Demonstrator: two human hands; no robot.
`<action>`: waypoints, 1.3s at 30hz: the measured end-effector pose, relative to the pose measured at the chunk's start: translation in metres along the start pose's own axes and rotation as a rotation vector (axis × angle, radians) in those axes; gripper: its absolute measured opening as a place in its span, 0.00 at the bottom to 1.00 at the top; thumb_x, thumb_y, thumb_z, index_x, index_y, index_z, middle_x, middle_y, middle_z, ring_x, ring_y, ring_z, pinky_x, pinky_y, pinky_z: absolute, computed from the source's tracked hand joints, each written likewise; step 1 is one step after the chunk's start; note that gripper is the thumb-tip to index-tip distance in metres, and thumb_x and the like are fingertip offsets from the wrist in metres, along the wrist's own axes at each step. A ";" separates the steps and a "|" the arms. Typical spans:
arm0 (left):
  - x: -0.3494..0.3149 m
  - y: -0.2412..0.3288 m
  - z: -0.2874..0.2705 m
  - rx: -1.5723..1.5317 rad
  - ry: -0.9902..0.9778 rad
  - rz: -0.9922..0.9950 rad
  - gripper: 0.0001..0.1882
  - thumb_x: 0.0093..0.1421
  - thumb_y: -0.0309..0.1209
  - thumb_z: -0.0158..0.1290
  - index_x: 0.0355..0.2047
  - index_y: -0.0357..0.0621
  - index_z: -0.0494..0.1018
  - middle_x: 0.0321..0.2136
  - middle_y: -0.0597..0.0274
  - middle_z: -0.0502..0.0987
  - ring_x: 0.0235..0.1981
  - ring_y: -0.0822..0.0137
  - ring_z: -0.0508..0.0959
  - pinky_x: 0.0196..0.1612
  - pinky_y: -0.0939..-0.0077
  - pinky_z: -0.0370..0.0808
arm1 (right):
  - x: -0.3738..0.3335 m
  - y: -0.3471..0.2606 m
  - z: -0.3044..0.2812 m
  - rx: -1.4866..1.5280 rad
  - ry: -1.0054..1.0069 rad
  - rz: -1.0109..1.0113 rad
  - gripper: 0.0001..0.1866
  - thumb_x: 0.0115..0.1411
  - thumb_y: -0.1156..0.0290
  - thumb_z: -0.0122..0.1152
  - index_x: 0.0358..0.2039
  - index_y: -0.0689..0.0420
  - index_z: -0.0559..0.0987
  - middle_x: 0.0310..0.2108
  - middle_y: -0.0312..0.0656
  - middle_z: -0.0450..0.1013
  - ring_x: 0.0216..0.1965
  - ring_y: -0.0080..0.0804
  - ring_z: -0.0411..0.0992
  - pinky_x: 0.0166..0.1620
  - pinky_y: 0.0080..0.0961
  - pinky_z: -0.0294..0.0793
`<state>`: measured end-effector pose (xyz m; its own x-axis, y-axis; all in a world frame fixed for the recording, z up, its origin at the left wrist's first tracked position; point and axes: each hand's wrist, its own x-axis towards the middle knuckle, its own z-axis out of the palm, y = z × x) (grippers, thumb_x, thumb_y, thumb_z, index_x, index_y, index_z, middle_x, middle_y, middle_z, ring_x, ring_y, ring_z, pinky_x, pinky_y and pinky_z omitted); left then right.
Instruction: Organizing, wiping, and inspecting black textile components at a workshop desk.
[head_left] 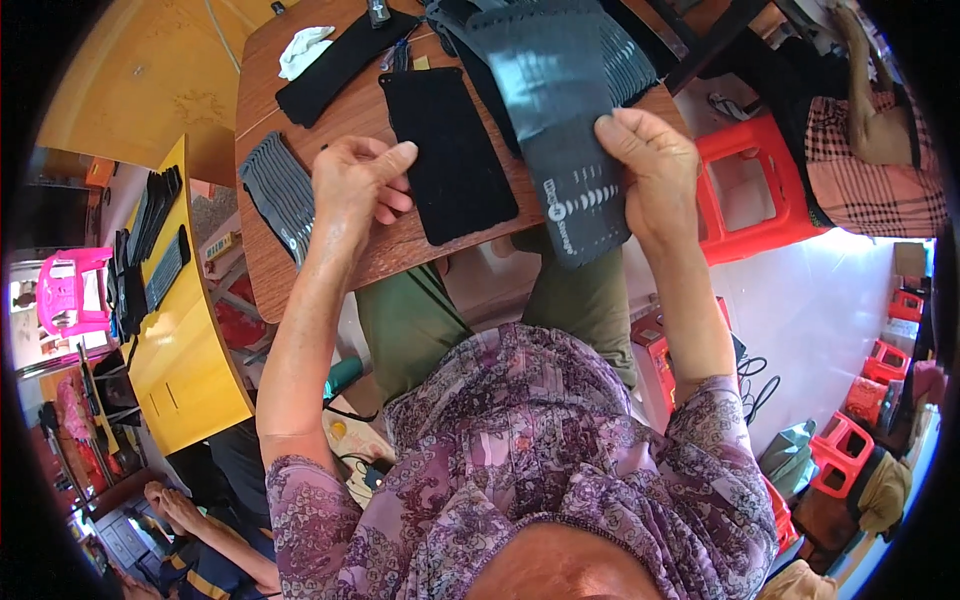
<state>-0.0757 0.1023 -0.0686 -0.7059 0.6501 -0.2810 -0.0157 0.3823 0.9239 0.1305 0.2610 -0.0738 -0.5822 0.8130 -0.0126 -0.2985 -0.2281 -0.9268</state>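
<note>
My right hand (657, 170) grips the edge of a dark, glossy plastic bag (555, 110) with white print near its bottom end, thumb on the front. The bag is raised and tilted above the table's front right part. A flat black fabric piece (452, 155) with rounded corners lies on the brown table (400, 255) in the middle. My left hand (365, 180) is at this piece's left edge. Its thumb reaches the edge, its fingers are loosely bent and apart, and nothing shows between them.
A fanned stack of similar bags (275, 185) lies at the table's left; another stack (628, 65) is behind the raised bag. Further black fabric (340, 70) and a white cloth (305, 50) lie at the back. A red stool (740, 190) and another person (870, 150) are at the right.
</note>
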 end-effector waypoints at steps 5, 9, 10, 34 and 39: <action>0.009 -0.006 0.014 -0.080 -0.065 0.007 0.10 0.51 0.26 0.57 0.21 0.40 0.65 0.12 0.64 0.69 0.08 0.72 0.70 0.09 0.85 0.63 | -0.003 0.006 0.003 0.025 0.000 0.067 0.08 0.53 0.77 0.57 0.33 0.66 0.75 0.27 0.40 0.74 0.26 0.22 0.72 0.31 0.16 0.72; 0.010 -0.013 0.013 -0.127 -0.072 0.053 0.08 0.51 0.23 0.55 0.22 0.41 0.65 0.13 0.66 0.68 0.09 0.75 0.68 0.10 0.84 0.64 | -0.004 0.014 0.000 0.003 0.031 0.079 0.07 0.53 0.77 0.57 0.33 0.66 0.75 0.28 0.40 0.74 0.26 0.22 0.72 0.32 0.16 0.72; 0.009 -0.015 0.013 -0.203 -0.027 0.107 0.08 0.50 0.20 0.53 0.21 0.41 0.65 0.13 0.68 0.66 0.10 0.77 0.66 0.11 0.85 0.63 | -0.004 0.016 -0.001 0.014 0.030 0.082 0.07 0.53 0.77 0.57 0.33 0.66 0.75 0.28 0.40 0.74 0.26 0.22 0.72 0.32 0.16 0.72; -0.056 -0.044 0.015 -0.675 0.009 0.167 0.09 0.48 0.16 0.55 0.22 0.40 0.66 0.14 0.74 0.64 0.16 0.84 0.63 0.19 0.89 0.64 | -0.004 0.040 0.056 -0.087 -0.152 0.233 0.05 0.49 0.74 0.60 0.23 0.63 0.75 0.21 0.33 0.70 0.22 0.16 0.65 0.27 0.14 0.65; -0.059 -0.045 0.012 -0.739 -0.126 0.173 0.09 0.50 0.19 0.55 0.28 0.44 0.66 0.19 0.72 0.68 0.20 0.78 0.69 0.26 0.84 0.68 | -0.002 0.037 0.056 -0.157 -0.246 0.266 0.06 0.49 0.74 0.60 0.20 0.62 0.74 0.19 0.31 0.68 0.21 0.14 0.63 0.25 0.13 0.62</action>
<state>-0.0249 0.0543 -0.0962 -0.6559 0.7478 -0.1031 -0.4130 -0.2412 0.8782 0.0782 0.2212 -0.0868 -0.7930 0.5797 -0.1871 -0.0047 -0.3129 -0.9498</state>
